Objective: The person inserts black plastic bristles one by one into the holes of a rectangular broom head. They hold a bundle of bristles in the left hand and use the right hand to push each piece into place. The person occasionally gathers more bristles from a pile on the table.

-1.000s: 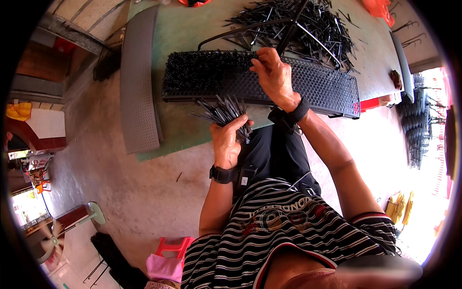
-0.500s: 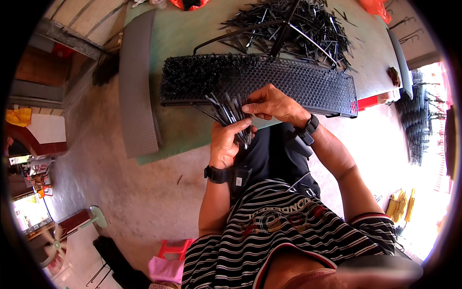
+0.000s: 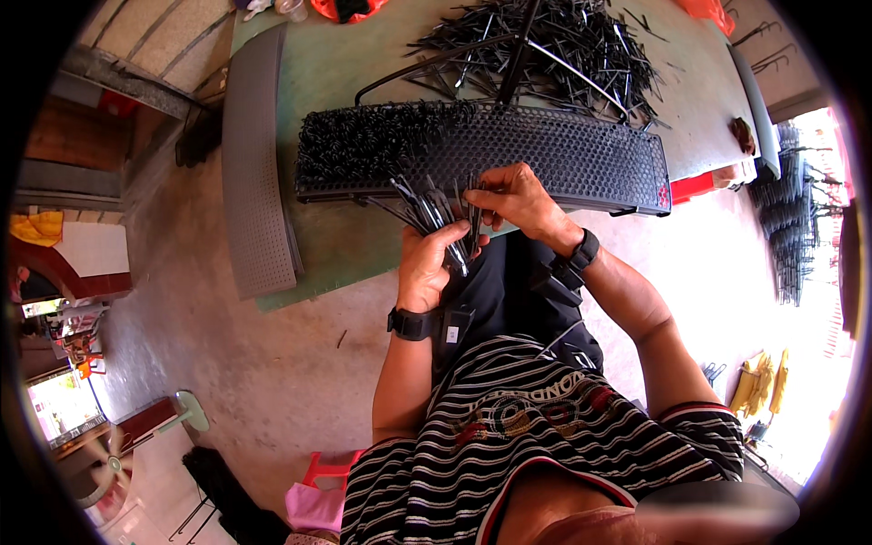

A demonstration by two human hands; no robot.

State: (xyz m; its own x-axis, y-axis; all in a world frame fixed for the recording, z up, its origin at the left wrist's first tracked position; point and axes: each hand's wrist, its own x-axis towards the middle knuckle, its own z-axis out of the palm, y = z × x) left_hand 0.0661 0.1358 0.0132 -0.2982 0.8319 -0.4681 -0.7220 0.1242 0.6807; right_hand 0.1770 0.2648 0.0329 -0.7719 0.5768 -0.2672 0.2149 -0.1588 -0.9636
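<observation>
My left hand [image 3: 425, 268] is closed around a bundle of thin black plastic strips [image 3: 434, 211], which fan out above the thumb. At the bundle's right side, the thumb and fingers of my right hand [image 3: 525, 202] pinch black strips; how many is too small to tell. Just beyond both hands lies a long black perforated panel [image 3: 572, 156] on the table. Dense black bristle-like tufts [image 3: 359, 145] cover its left part, while bare holes show across the right. A black metal frame [image 3: 514, 68] rises behind the panel.
Loose black strips [image 3: 590, 59] are heaped on the green table [image 3: 331, 77] behind the panel. Grey perforated sheets [image 3: 254, 173] lie along the table's left edge. A pink-red stool [image 3: 329, 470] stands on the floor, and stacked black racks [image 3: 788, 218] are at the right.
My right hand has shifted slightly right and down, and the strips in its fingertips now stand more upright beside the bundle. The left hand keeps its grip. The view has shifted slightly.
</observation>
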